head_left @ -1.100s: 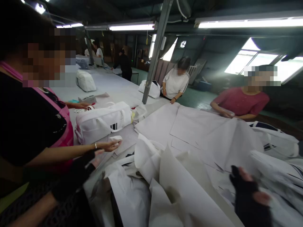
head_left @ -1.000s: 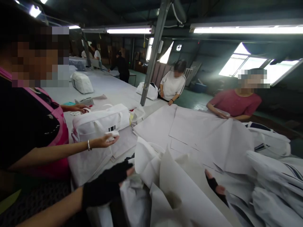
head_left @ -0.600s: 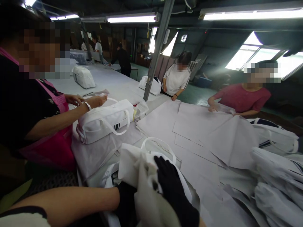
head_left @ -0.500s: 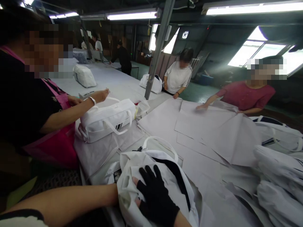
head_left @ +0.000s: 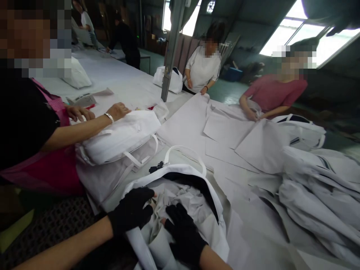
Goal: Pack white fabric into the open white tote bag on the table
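Note:
An open white bag (head_left: 194, 180) with a dark lining and white handles lies at the table's near edge, stuffed with crumpled white paper (head_left: 180, 198). My left hand (head_left: 132, 212), in a black fingerless glove, grips the bag's near rim. My right hand (head_left: 184, 234), gloved the same, presses down on the paper inside the bag with fingers spread.
A person in a pink apron at left rests both hands on a stuffed white bag (head_left: 118, 137). Flat paper sheets (head_left: 225, 131) cover the long table (head_left: 126, 86); several empty bags (head_left: 317, 180) pile at right. Two persons work across the table beside a metal post (head_left: 170, 52).
My hands pulled a paper sheet toward me and pushed it into the bag. The bag now lies open with crumpled paper inside. The person at left lowered their hands onto their bag.

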Demonstrator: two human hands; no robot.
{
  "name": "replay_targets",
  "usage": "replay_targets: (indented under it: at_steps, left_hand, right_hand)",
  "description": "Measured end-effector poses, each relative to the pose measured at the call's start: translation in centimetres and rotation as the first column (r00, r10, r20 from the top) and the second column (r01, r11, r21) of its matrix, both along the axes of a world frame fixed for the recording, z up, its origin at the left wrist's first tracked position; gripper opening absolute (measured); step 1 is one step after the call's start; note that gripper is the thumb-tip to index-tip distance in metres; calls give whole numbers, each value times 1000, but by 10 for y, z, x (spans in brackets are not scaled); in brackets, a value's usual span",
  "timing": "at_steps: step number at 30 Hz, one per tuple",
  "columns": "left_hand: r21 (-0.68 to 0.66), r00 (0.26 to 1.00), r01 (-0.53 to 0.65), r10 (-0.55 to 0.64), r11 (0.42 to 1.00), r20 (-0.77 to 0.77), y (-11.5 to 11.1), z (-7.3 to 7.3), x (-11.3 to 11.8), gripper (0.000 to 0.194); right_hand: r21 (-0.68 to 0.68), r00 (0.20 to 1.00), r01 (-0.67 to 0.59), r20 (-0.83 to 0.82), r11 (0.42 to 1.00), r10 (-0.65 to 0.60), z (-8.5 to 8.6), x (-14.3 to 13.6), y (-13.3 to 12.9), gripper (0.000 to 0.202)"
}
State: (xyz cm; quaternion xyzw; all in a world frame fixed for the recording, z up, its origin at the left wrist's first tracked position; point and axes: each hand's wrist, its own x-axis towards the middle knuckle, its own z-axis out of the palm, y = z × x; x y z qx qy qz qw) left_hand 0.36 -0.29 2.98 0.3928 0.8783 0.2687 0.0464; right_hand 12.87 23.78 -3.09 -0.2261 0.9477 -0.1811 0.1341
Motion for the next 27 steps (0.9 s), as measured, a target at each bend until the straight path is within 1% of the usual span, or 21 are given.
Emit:
replay_targets:
  at_steps: [1, 2, 3, 4, 5, 6, 7, 8, 9, 10, 11, 12, 13, 15, 16, 18, 20, 23, 25, 27]
  left_hand:
    - [32, 999, 26, -25, 999, -20, 9, 12, 4, 46]
    - [14, 994, 106, -106, 994, -16, 18, 22, 9, 59]
    - [-60, 976, 215, -214, 975, 27, 26, 28, 13, 78]
    - [-156, 946, 320, -308, 934, 97, 33, 29, 17, 96]
    - [-251, 913, 403, -367, 880, 181, 38, 25, 19, 108]
    - [-326, 885, 458, -389, 827, 255, 42, 17, 18, 114]
    - [-381, 868, 488, -391, 786, 305, 45, 6, 16, 116]
    - [-410, 860, 503, -393, 761, 326, 45, -7, 12, 116]
    - [-417, 858, 507, -399, 754, 322, 44, -20, 7, 114]
    - [-410, 858, 510, -412, 756, 306, 42, -32, 1, 110]
    - [-402, 858, 510, -422, 761, 292, 39, -43, -6, 107]
    - [-393, 856, 515, -433, 762, 282, 36, -53, -11, 104]
    - [-383, 848, 528, -449, 758, 281, 33, -60, -17, 101]
    - [-355, 833, 551, -479, 755, 275, 29, -67, -24, 98]
    - [-337, 830, 556, -490, 760, 265, 28, -66, -26, 98]
    - [-298, 842, 538, -487, 788, 231, 27, -59, -26, 97]
    - [-264, 879, 475, -436, 839, 194, 27, -43, -22, 89]
    - [-165, 940, 339, -325, 926, 107, 26, -16, -12, 67]
    - [-98, 948, 317, -315, 943, 36, 23, -3, -6, 64]
    - [-106, 935, 353, -354, 929, 12, 20, 4, -4, 72]
  right_hand:
    - [-16, 1000, -2, -29, 1000, 2, 7, -5, -1, 71]
    - [-36, 998, 1, -66, 999, -4, 16, -10, -2, 70]
    - [-62, 994, 27, -104, 998, -33, 27, -15, -3, 64]
    - [-96, 985, 78, -145, 992, -91, 39, -18, -2, 52]
    - [-137, 963, 141, -210, 980, -168, 51, -21, 0, 39]
    - [-175, 924, 202, -292, 964, -246, 60, -23, 2, 28]
    - [-198, 873, 246, -381, 949, -306, 66, -24, 6, 23]
    - [-191, 821, 285, -457, 939, -342, 68, -24, 11, 22]
    - [-148, 787, 313, -513, 938, -344, 65, -23, 16, 30]
    - [-82, 778, 334, -539, 939, -324, 58, -21, 21, 47]
    - [-7, 792, 355, -529, 935, -305, 47, -18, 25, 63]
    - [61, 816, 377, -494, 924, -300, 34, -14, 28, 74]
    - [108, 834, 393, -461, 913, -305, 21, -10, 30, 80]
    - [155, 852, 414, -413, 897, -322, 0, -3, 32, 81]
    - [168, 856, 421, -399, 891, -329, -5, -1, 32, 80]
    - [177, 856, 420, -403, 890, -324, -7, -1, 32, 80]
    - [175, 850, 413, -428, 894, -309, 0, -4, 33, 81]
    - [163, 837, 404, -463, 900, -292, 9, -10, 33, 82]
    - [153, 833, 401, -472, 903, -290, 13, -12, 34, 82]
    - [130, 824, 414, -474, 901, -310, 20, -14, 34, 81]
